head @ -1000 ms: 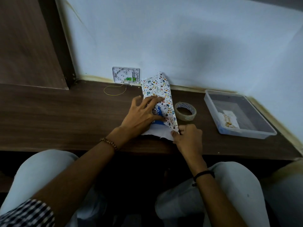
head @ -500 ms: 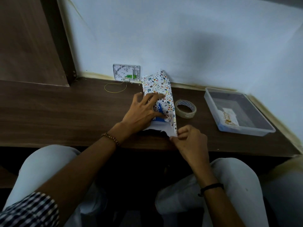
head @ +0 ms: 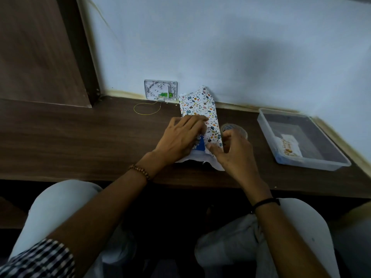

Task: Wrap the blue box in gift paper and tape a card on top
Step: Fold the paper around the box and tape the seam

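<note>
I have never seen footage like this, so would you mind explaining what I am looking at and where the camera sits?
There is no machine here: a person wears one camera on the head, looking down at their own hands over a dark wooden desk. The left hand presses patterned gift paper flat onto a blue box, which shows through a gap. The right hand pinches the paper's near right edge. A tape roll lies partly hidden behind that hand. Further right, a clear plastic tray holds a card.
</note>
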`<state>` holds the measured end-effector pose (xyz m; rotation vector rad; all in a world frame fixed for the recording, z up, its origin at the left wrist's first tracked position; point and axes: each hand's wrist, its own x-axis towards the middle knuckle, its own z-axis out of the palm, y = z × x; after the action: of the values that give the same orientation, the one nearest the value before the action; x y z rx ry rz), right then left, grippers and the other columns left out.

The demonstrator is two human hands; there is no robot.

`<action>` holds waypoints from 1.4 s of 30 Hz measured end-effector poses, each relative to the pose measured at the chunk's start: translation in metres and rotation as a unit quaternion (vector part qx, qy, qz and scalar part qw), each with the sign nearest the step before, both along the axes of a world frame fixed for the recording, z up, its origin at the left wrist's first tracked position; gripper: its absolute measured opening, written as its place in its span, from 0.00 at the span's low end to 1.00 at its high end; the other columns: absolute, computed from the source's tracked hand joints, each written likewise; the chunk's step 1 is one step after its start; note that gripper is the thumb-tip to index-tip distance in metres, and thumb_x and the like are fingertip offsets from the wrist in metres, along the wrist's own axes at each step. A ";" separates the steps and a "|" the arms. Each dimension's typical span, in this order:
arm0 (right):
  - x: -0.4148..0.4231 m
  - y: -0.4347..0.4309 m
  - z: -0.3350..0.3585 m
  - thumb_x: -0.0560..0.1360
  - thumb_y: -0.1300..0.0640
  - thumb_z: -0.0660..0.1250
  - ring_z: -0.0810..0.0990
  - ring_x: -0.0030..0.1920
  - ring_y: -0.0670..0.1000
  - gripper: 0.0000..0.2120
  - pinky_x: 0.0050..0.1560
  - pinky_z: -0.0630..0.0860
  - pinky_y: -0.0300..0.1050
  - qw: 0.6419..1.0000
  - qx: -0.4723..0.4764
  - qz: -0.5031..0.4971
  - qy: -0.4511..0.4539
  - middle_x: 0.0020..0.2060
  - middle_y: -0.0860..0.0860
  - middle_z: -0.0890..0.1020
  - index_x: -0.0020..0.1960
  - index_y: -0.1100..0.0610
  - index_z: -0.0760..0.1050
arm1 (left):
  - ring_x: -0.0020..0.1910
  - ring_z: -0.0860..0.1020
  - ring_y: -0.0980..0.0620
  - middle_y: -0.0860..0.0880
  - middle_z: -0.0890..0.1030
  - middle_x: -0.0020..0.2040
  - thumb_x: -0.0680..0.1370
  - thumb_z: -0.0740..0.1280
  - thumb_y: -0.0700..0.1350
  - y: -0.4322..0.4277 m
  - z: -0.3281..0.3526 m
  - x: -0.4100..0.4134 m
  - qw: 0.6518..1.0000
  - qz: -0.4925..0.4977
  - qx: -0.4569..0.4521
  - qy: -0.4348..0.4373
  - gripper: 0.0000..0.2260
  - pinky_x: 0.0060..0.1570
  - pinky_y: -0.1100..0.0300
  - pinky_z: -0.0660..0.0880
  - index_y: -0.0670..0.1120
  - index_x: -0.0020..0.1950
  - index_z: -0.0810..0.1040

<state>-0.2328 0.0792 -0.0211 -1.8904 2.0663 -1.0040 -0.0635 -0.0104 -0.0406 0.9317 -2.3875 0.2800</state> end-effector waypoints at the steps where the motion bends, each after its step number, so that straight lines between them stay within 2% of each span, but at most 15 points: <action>1: 0.000 0.002 -0.001 0.77 0.45 0.68 0.78 0.47 0.46 0.16 0.43 0.74 0.37 1.000 -0.005 0.009 -0.020 0.49 0.49 0.78 0.56 0.55 0.72 | 0.62 0.72 0.50 0.51 0.73 0.66 0.73 0.68 0.43 0.000 0.000 -0.001 1.000 -0.002 0.012 0.018 0.22 0.57 0.48 0.70 0.50 0.66 0.67; 3: 0.003 0.010 -0.004 0.81 0.45 0.62 0.78 0.41 0.40 0.12 0.37 0.69 0.28 0.998 -0.026 0.015 -0.056 0.41 0.47 0.79 0.51 0.55 0.73 | 0.60 0.73 0.51 0.51 0.75 0.63 0.73 0.68 0.44 -0.001 -0.001 -0.001 0.999 -0.002 0.020 0.032 0.23 0.56 0.48 0.70 0.50 0.66 0.65; 5: 0.005 0.014 -0.006 0.83 0.48 0.58 0.78 0.37 0.43 0.16 0.33 0.69 0.32 0.996 -0.056 0.006 -0.067 0.35 0.49 0.78 0.45 0.58 0.74 | 0.60 0.73 0.51 0.51 0.75 0.63 0.73 0.69 0.45 -0.002 -0.001 0.000 0.999 -0.004 0.019 0.031 0.24 0.57 0.49 0.70 0.50 0.67 0.66; 8: 0.003 0.010 -0.012 0.82 0.49 0.60 0.79 0.34 0.50 0.19 0.34 0.71 0.42 0.995 -0.091 0.001 -0.037 0.32 0.53 0.79 0.40 0.60 0.77 | 0.60 0.73 0.51 0.52 0.75 0.62 0.72 0.69 0.45 -0.003 0.001 0.001 0.999 -0.016 0.017 0.035 0.25 0.55 0.51 0.70 0.50 0.67 0.66; 10: 0.004 0.009 -0.015 0.82 0.47 0.62 0.80 0.37 0.50 0.19 0.35 0.72 0.43 0.995 -0.102 -0.013 -0.016 0.36 0.53 0.81 0.41 0.59 0.79 | 0.60 0.73 0.51 0.52 0.75 0.63 0.72 0.69 0.46 -0.003 0.002 0.001 0.999 -0.019 0.020 0.036 0.25 0.55 0.51 0.70 0.50 0.67 0.67; 13: 0.012 0.012 -0.011 0.79 0.50 0.67 0.78 0.54 0.50 0.12 0.47 0.74 0.41 0.985 -0.159 -0.060 0.023 0.55 0.54 0.79 0.57 0.58 0.78 | 0.60 0.73 0.51 0.52 0.75 0.63 0.71 0.71 0.46 -0.002 0.003 0.002 0.999 -0.019 0.023 0.035 0.26 0.54 0.49 0.70 0.51 0.67 0.68; 15: 0.016 0.014 -0.010 0.76 0.56 0.71 0.75 0.58 0.52 0.11 0.52 0.75 0.44 0.977 -0.198 -0.044 0.072 0.57 0.54 0.77 0.57 0.58 0.78 | 0.60 0.73 0.50 0.52 0.75 0.63 0.71 0.72 0.46 -0.002 0.003 0.002 0.999 -0.020 0.019 0.035 0.25 0.53 0.50 0.70 0.51 0.66 0.68; 17: 0.018 0.014 -0.013 0.73 0.59 0.73 0.73 0.58 0.54 0.08 0.55 0.76 0.51 0.966 -0.216 -0.030 0.136 0.55 0.55 0.77 0.51 0.59 0.80 | 0.60 0.73 0.50 0.51 0.75 0.63 0.71 0.72 0.47 -0.002 0.002 0.001 0.999 -0.015 0.012 0.032 0.25 0.53 0.51 0.68 0.50 0.66 0.69; 20: 0.019 0.012 -0.022 0.68 0.57 0.77 0.65 0.65 0.56 0.14 0.60 0.69 0.57 0.970 -0.152 -0.037 0.187 0.63 0.57 0.74 0.53 0.57 0.81 | 0.60 0.73 0.50 0.51 0.74 0.63 0.71 0.73 0.48 -0.003 0.001 0.000 0.999 -0.015 0.017 0.029 0.26 0.53 0.51 0.69 0.51 0.66 0.67; 24: 0.019 0.008 -0.034 0.64 0.56 0.77 0.54 0.73 0.58 0.25 0.63 0.64 0.62 0.977 -0.045 -0.029 0.206 0.75 0.58 0.60 0.60 0.53 0.77 | 0.60 0.73 0.50 0.51 0.74 0.64 0.70 0.73 0.49 -0.004 0.000 0.001 0.999 -0.017 0.019 0.029 0.27 0.53 0.50 0.70 0.50 0.66 0.68; 27: 0.020 0.004 -0.040 0.66 0.61 0.71 0.57 0.74 0.61 0.22 0.62 0.64 0.60 0.973 -0.064 -0.047 0.217 0.75 0.60 0.59 0.60 0.55 0.75 | 0.60 0.73 0.51 0.53 0.74 0.63 0.72 0.72 0.48 -0.003 0.001 0.000 0.999 -0.015 0.022 0.040 0.25 0.52 0.51 0.70 0.51 0.66 0.68; 30: 0.027 0.004 -0.043 0.73 0.60 0.58 0.60 0.73 0.62 0.16 0.60 0.65 0.59 0.963 -0.111 -0.068 0.237 0.74 0.63 0.63 0.59 0.58 0.75 | 0.60 0.73 0.52 0.54 0.75 0.63 0.72 0.72 0.46 -0.002 0.002 0.000 0.998 -0.014 0.026 0.050 0.23 0.52 0.52 0.69 0.52 0.65 0.69; 33: 0.030 0.002 -0.049 0.78 0.59 0.63 0.66 0.72 0.63 0.10 0.57 0.68 0.57 0.949 -0.146 -0.069 0.271 0.72 0.63 0.66 0.58 0.58 0.74 | 0.61 0.73 0.52 0.55 0.74 0.64 0.73 0.71 0.46 -0.002 0.002 0.000 0.998 -0.015 0.033 0.052 0.22 0.52 0.53 0.67 0.52 0.65 0.69; 37: 0.025 0.002 -0.055 0.79 0.58 0.65 0.68 0.71 0.63 0.09 0.56 0.67 0.55 0.943 -0.157 -0.102 0.276 0.72 0.62 0.68 0.59 0.58 0.75 | 0.63 0.72 0.52 0.55 0.74 0.65 0.74 0.70 0.45 -0.002 0.005 0.002 0.997 -0.019 0.048 0.055 0.22 0.52 0.50 0.70 0.52 0.66 0.69; 42: 0.027 0.003 -0.056 0.78 0.53 0.68 0.69 0.70 0.62 0.08 0.57 0.65 0.55 0.943 -0.178 -0.104 0.263 0.70 0.61 0.71 0.53 0.57 0.78 | 0.63 0.72 0.51 0.55 0.74 0.65 0.75 0.68 0.43 -0.003 0.005 0.002 0.995 -0.029 0.064 0.067 0.20 0.51 0.51 0.69 0.52 0.66 0.70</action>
<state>-0.2056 0.0818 -0.0773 -2.3666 2.5655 -1.0640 -0.0612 -0.0138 -0.0357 0.9056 -2.3263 0.0417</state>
